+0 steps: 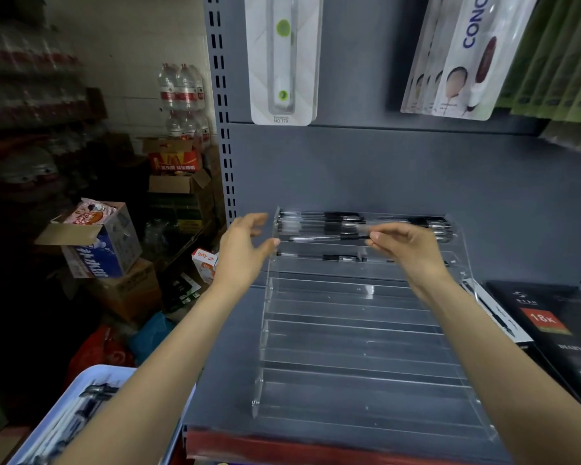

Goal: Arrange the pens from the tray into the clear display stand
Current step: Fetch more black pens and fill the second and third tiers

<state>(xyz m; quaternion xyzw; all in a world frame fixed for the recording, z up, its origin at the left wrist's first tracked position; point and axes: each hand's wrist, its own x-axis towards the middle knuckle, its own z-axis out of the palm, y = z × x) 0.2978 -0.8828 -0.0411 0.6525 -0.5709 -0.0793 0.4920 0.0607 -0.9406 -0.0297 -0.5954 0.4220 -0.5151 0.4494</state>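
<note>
A clear stepped display stand point(359, 333) sits on the grey shelf. Several black-and-clear pens point(336, 218) lie in its top tier, and one pen point(336, 257) lies in the tier below. My right hand point(405, 245) pinches the end of a pen point(322, 237) that lies level over the upper tiers. My left hand point(245, 250) hovers at the stand's left edge, fingers relaxed and holding nothing. A pale blue tray point(81, 391) with several pens sits at the lower left, partly hidden by my left forearm.
Black notebook boxes point(550, 323) stand on the shelf right of the stand. Packaged goods point(282, 58) hang on the back panel above. Cardboard boxes point(114, 243) and water bottles point(182, 88) crowd the floor to the left. The grey shelf point(225, 347) ends just left of the stand.
</note>
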